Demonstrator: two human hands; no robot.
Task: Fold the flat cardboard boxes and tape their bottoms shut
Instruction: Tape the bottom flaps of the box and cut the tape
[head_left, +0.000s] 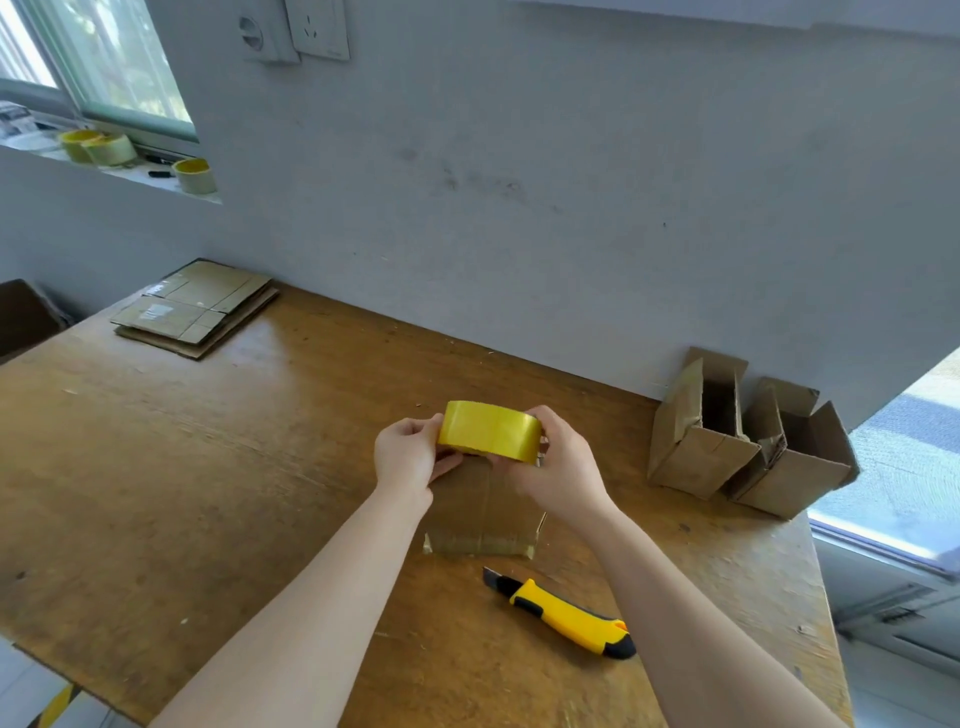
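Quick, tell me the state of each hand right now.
Left hand: pinches the left edge of the yellow tape roll.
Right hand: grips the right side of the same roll.

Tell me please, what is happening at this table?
A person is taping a box. The left hand and the right hand hold a yellow tape roll above a small cardboard box on the wooden table; glossy tape shows on its near edge. A yellow utility knife lies nearby, untouched. A stack of flat cardboards waits at the far left, and two folded boxes stand by the wall on the right.
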